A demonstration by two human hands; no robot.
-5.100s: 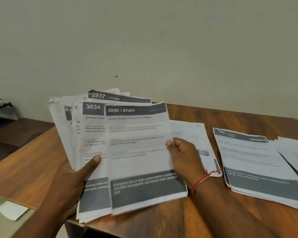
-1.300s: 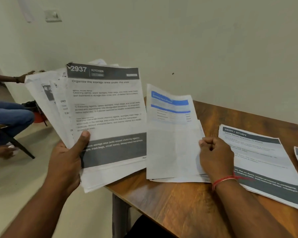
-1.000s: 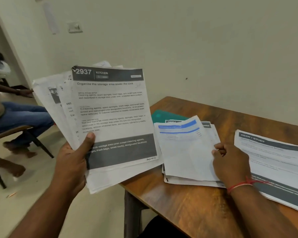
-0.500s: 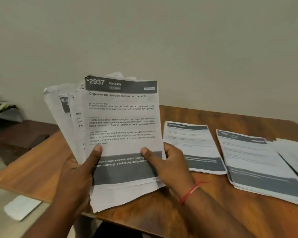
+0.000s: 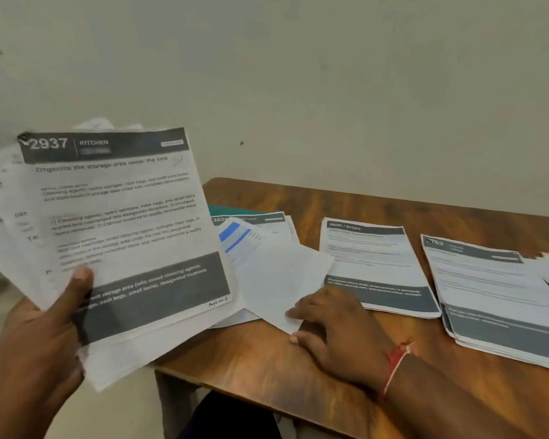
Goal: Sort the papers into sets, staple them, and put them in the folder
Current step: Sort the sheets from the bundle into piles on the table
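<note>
**Step in hand:** sorting.

**Left hand** (image 5: 42,337): held a fanned bundle of papers (image 5: 118,217) up beyond the table's near-left corner. The thumb was pressed flat on the top sheet, headed 2937 KITCHEN; the other fingers were hidden behind.

**Right hand** (image 5: 336,327): low on the table (image 5: 251,359). Forefinger and thumb met at the near corner of a white sheet (image 5: 279,280), seemingly pinching it, with the remaining fingers loosely curled.

**White sheet:** lay crooked atop a pile showing a blue-banded page (image 5: 235,236). A green folder (image 5: 232,210) peeped from under that pile's far edge.

**Further right:** a DESK / STUDY pile (image 5: 374,264), then a 762 pile (image 5: 495,286), set just apart.

**Stapler:** none in view.

**Judgement:** sets were unfinished, with stapling and filing yet to come. The next move called for leaving the sheet on its pile, then taking the top sheet from the bundle and matching its heading to a pile.
</note>
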